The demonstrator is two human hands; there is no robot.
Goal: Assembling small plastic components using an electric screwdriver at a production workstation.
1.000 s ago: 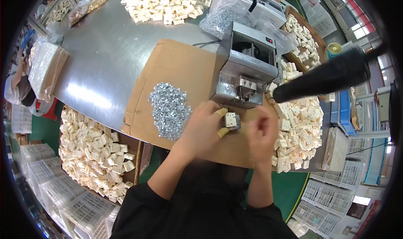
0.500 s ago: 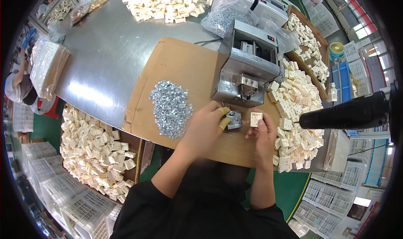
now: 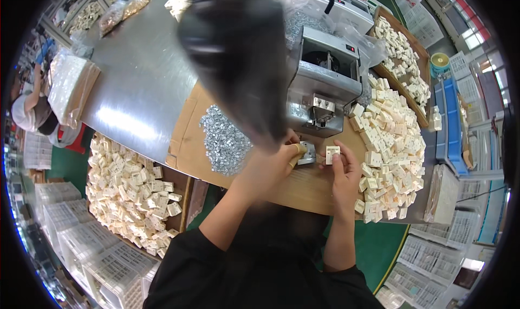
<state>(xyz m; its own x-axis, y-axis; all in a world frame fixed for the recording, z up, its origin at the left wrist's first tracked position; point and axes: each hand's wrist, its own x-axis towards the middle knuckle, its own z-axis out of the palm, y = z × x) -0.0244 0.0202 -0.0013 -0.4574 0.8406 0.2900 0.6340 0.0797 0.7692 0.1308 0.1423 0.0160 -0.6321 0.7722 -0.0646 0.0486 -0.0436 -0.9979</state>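
My right hand (image 3: 346, 180) pinches a small cream plastic block (image 3: 332, 155) with holes in its face, thumb on its front. To its left, my left hand (image 3: 264, 174) has its fingers bent and pressed together beside a small grey metal fixture (image 3: 307, 153) on the cardboard. A yellow finger cot (image 3: 296, 155) shows on it; whatever these fingers hold is hidden. A large dark, blurred shape (image 3: 238, 65) hangs across the view and covers part of the left hand. Behind the fixture stands a metal box-shaped machine (image 3: 330, 73).
Small metal parts (image 3: 223, 142) lie heaped on the cardboard sheet (image 3: 184, 130). Cream blocks (image 3: 392, 146) are piled at right; more fill a box (image 3: 187, 203) at lower left. A wooden tray (image 3: 420, 54) stands far right. Another person (image 3: 30, 108) is at far left.
The dark shape now blocks the upper middle; a black cylinder seen at right before is gone from there. Both hands stay near the fixture, the right still holding the block.
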